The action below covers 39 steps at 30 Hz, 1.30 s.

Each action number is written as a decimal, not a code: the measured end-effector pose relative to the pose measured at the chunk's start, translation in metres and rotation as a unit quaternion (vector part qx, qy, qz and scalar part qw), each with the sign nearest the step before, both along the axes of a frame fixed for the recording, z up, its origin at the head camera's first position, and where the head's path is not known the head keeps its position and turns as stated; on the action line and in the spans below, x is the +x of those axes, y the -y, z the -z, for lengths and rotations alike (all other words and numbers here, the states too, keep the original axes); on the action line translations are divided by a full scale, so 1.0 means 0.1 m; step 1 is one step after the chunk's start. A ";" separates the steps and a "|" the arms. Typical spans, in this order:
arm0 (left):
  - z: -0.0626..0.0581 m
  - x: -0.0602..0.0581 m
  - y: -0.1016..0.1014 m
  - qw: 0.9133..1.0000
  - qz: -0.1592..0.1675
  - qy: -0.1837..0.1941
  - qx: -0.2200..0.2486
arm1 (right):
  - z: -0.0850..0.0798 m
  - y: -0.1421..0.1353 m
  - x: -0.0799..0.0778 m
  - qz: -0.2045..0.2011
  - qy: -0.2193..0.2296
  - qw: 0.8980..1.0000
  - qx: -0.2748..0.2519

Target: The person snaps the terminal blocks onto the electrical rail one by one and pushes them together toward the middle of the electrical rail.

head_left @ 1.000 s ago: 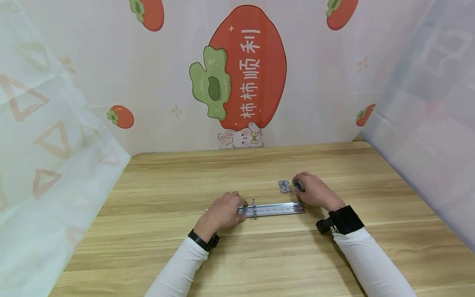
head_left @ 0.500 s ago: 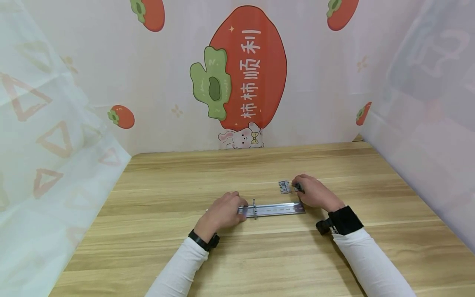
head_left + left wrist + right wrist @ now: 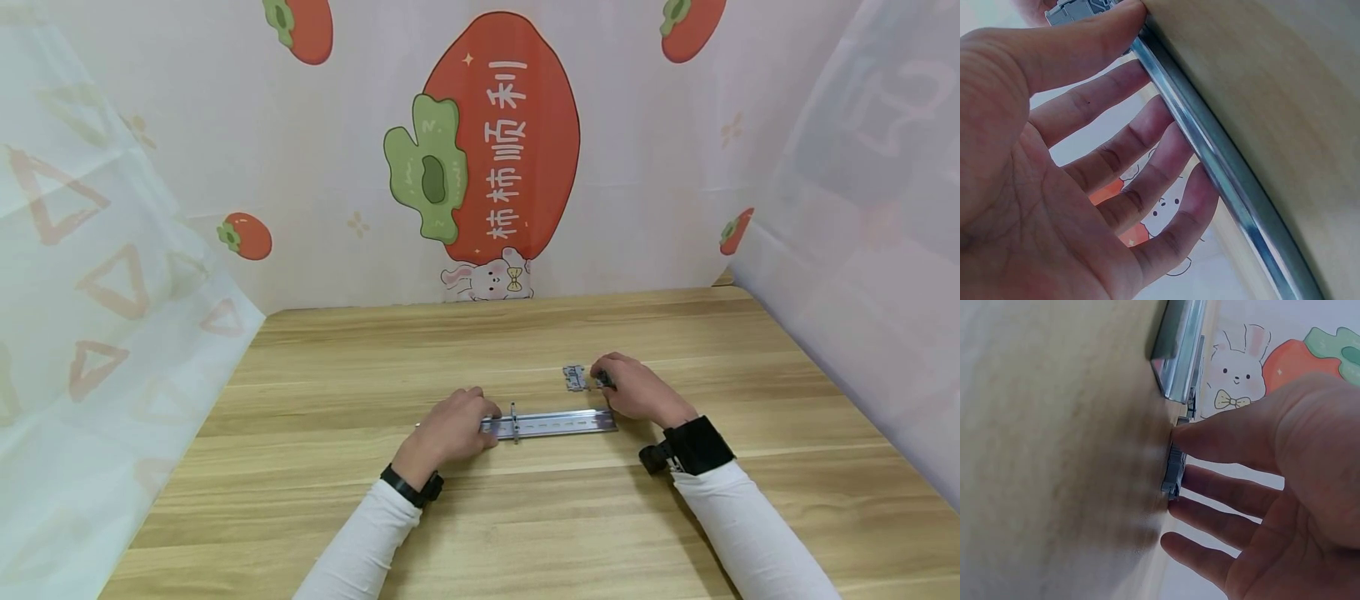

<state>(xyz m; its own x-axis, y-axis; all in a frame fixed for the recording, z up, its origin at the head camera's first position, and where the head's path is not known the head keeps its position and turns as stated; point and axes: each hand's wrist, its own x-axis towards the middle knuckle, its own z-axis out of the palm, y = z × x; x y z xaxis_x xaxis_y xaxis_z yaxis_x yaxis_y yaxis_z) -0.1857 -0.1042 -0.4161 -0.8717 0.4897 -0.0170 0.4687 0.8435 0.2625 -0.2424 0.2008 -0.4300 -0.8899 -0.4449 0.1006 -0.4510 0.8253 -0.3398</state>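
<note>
A slotted metal DIN rail (image 3: 562, 422) lies lengthwise across the table. My left hand (image 3: 448, 427) grips its left part, thumb on the near edge and fingertips along the far edge; the palm hides that end. Just right of the thumb, a thin grey terminal block (image 3: 515, 423) stands across the rail, also visible in the left wrist view. Beyond the rail's right end, my right hand (image 3: 636, 388) pinches another grey terminal block (image 3: 1175, 465) low at the tabletop, the fingers partly covering it. Close to its left lies a flat grey block (image 3: 575, 378).
The wood-grain table (image 3: 300, 500) extends around the rail on all sides. A white cloth backdrop (image 3: 315, 167) with persimmon prints hangs behind it, and white sheets hang at left and right. Each wrist wears a black strap with a small camera.
My right hand has shifted very slightly toward me, and the terminal block in it shows less between the fingers. The left hand and the rail have stayed in place.
</note>
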 end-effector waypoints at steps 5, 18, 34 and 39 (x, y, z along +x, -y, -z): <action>0.01 0.00 0.00 1.000 0.001 0.001 0.001 | 0.00 -0.01 0.00 -0.001 0.002 1.000 0.003; 0.02 -0.01 0.01 1.000 0.007 -0.009 -0.001 | 0.00 -0.01 -0.01 0.001 -0.001 1.000 0.020; 0.02 -0.01 0.02 1.000 0.005 0.003 0.004 | -0.04 -0.01 0.02 -0.006 0.000 1.000 0.020; 0.01 -0.01 0.02 1.000 0.005 0.002 0.002 | -0.07 0.00 0.03 -0.008 -0.002 1.000 0.018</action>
